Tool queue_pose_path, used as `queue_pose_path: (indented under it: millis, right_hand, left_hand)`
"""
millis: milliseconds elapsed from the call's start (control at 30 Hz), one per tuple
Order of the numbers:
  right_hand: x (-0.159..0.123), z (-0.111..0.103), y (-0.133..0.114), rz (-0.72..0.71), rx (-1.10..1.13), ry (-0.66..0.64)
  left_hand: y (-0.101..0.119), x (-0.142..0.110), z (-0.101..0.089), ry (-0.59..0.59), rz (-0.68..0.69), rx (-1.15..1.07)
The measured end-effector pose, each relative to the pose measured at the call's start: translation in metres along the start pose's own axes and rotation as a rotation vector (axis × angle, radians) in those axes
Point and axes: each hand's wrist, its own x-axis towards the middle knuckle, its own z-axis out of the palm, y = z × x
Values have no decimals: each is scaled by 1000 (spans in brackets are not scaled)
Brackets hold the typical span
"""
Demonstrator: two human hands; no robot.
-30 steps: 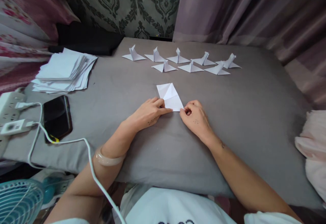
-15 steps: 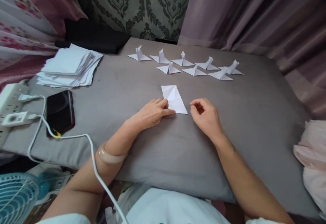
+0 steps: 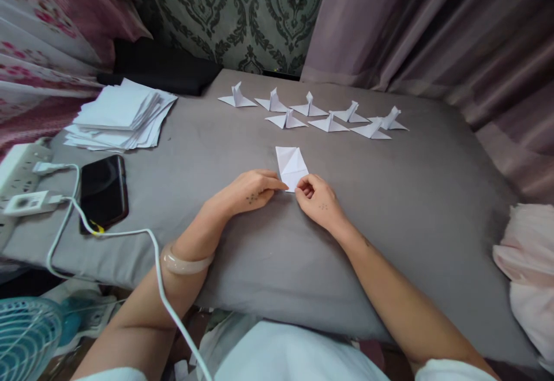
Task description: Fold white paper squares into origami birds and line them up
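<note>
"Was anything gripped?"
"The left hand lay loose, forefinger touching the folded paper; the right hand curled at its lower right edge (pinching or not, I couldn't tell)."
"And the paper?"
"It sat between both hands on the grey cloth, nearer than eight paper birds."

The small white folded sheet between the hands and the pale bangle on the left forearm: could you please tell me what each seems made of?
The small white folded sheet looks like matte paper, with crisp creases. The pale ring-shaped bangle looks smooth and glossy from its highlights; possibly stone, glass or plastic.
</note>
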Motion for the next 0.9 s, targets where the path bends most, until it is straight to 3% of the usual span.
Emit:
queue_pose_path:
  millis: [100, 300, 433, 533, 767, 900]
  right_hand:
    - [0, 5, -3, 12, -55, 36]
    - [3, 17, -7, 32, -197, 76]
    - [4, 19, -8, 58, -181, 90]
    - [4, 16, -6, 78, -120, 72]
    - [11, 2, -2, 167, 52, -50]
    - [12, -14, 9, 192, 20, -89]
  left_hand:
    - [4, 1, 4, -31, 49, 96]
    - [5, -2, 2, -31, -24, 54]
    - [9, -2, 5, 62, -28, 59]
    - [12, 2, 12, 157, 47, 54]
    - [10, 3, 17, 41, 81, 87]
    - [8, 1, 17, 31, 89, 96]
